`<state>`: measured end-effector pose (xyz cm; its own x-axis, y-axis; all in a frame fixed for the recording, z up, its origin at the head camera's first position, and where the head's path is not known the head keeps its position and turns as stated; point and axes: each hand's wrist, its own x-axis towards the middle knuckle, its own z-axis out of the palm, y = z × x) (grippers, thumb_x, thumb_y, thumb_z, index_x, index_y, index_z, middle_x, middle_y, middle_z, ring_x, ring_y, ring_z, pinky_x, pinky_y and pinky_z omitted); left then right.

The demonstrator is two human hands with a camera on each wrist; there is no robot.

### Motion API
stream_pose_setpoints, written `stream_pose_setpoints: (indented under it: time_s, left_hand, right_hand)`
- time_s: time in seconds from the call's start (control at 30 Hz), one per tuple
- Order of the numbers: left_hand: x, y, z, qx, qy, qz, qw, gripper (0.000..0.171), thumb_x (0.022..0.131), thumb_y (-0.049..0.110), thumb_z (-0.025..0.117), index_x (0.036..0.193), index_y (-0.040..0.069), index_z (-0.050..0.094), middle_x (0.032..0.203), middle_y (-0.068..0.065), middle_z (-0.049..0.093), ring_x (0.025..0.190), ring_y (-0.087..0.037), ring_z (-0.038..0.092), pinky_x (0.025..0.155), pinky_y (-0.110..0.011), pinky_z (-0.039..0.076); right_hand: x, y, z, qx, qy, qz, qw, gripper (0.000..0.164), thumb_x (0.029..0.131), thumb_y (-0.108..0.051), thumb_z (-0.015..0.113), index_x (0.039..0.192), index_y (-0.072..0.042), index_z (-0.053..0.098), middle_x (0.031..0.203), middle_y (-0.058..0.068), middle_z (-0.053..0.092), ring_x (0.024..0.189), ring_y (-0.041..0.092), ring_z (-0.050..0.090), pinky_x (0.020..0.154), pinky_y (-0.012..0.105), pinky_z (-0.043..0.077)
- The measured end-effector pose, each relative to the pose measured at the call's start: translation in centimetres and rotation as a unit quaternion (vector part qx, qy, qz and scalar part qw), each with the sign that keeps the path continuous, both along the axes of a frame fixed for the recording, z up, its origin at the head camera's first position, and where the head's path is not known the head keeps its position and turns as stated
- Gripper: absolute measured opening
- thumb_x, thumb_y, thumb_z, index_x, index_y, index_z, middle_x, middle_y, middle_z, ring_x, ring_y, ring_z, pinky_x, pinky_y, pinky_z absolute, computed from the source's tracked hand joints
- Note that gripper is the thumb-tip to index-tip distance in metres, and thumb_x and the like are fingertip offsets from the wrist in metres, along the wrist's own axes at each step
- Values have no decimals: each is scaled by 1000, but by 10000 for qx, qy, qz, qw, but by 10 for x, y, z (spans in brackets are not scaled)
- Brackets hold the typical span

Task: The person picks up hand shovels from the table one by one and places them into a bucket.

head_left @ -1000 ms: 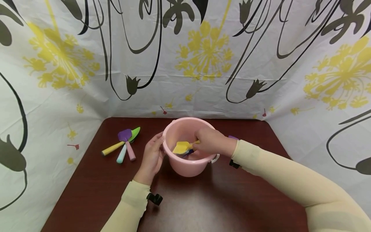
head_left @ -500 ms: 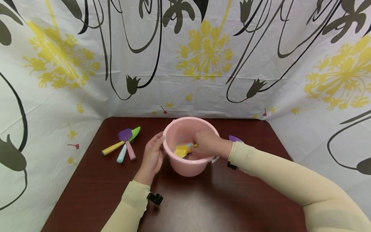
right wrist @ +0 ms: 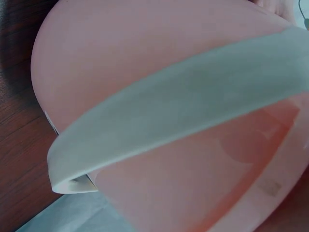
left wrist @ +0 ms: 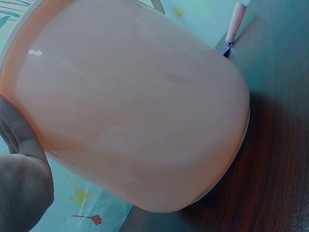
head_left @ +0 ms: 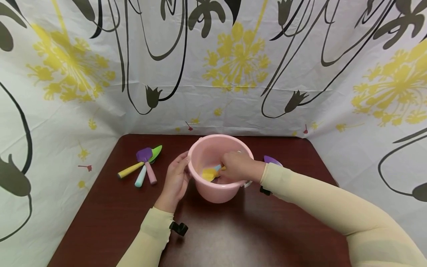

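A pink bucket [head_left: 217, 193] stands on the dark table, its opening toward the head camera. My left hand [head_left: 177, 176] holds its left rim, thumb at the edge and fingers along the outer wall; the left wrist view shows part of this hand [left wrist: 24, 179] against the bucket. Reaching inside over the right rim, my right hand [head_left: 237, 166] grips a yellow toy shovel [head_left: 209, 174] by its handle, blade pointing left. Just behind the blade a light-blue piece [head_left: 218, 167] shows. The bucket's pale carrying handle [right wrist: 183, 99] hangs across the outer wall in the right wrist view.
To the left lies a pile of toy garden tools: a purple blade [head_left: 144, 154], a green scoop [head_left: 156, 152], and yellow [head_left: 130, 170], turquoise [head_left: 140, 177] and pink handles [head_left: 151, 173]. A purple tool [head_left: 271, 160] lies right of the bucket, partly behind the sleeve. Patterned cloth [head_left: 213, 111] surrounds the table.
My right hand has gone lower and slightly left inside the bucket, and the yellow shovel has sunk with it. More of the purple tool at right shows. The left hand stays on the rim.
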<state>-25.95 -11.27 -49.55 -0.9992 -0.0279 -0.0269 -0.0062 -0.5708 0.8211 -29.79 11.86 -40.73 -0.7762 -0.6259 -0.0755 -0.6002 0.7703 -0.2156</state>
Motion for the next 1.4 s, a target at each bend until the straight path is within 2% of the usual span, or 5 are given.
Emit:
stream_pose_setpoints:
  time_s: [0.27, 0.67, 0.93, 1.17, 1.4]
  left_hand:
    - [0, 0, 1, 21, 34, -4, 10000, 37, 112, 21, 68, 145, 5, 68, 141, -13, 69, 94, -22, 57, 70, -22, 52]
    - [-2, -1, 1, 62, 5, -37, 10000, 35, 112, 19, 67, 144, 5, 69, 143, -13, 69, 95, -23, 55, 70, -23, 51]
    - [-3, -2, 2, 34, 23, -43, 10000, 37, 112, 20, 66, 145, 5, 68, 143, -13, 68, 97, -25, 53, 72, -23, 51]
    - [-2, -1, 1, 8, -19, -30, 10000, 37, 113, 19, 64, 147, 3, 66, 140, -12, 68, 89, -19, 55, 70, -23, 49]
    - [-2, 0, -2, 38, 4, -31, 10000, 36, 113, 18, 64, 146, 5, 67, 142, -14, 68, 90, -20, 55, 69, -23, 50]
  right_hand:
    - [-11, 4, -14, -223, -60, 34, 9997, 38, 94, -33, 75, 62, -18, 61, 56, -6, 49, 54, 15, 47, 58, 35, 42]
    - [3, 4, 14, -554, -366, -70, 9978, 43, 98, -36, 82, 66, -16, 63, 56, -8, 47, 53, 11, 48, 58, 30, 42]
    - [5, 25, 38, -1126, -65, -778, 9906, 50, 96, -63, 80, 80, -17, 66, 63, -5, 56, 58, 16, 53, 59, 36, 45]
    - [6, 58, 47, -1479, 45, -1241, 9812, 42, 105, -56, 72, 92, -17, 73, 72, 0, 64, 64, 20, 58, 62, 40, 50]
    - [8, 112, 38, -1831, 320, -1801, 9659, 47, 107, -57, 68, 95, -12, 77, 78, 1, 66, 72, 22, 59, 69, 40, 50]
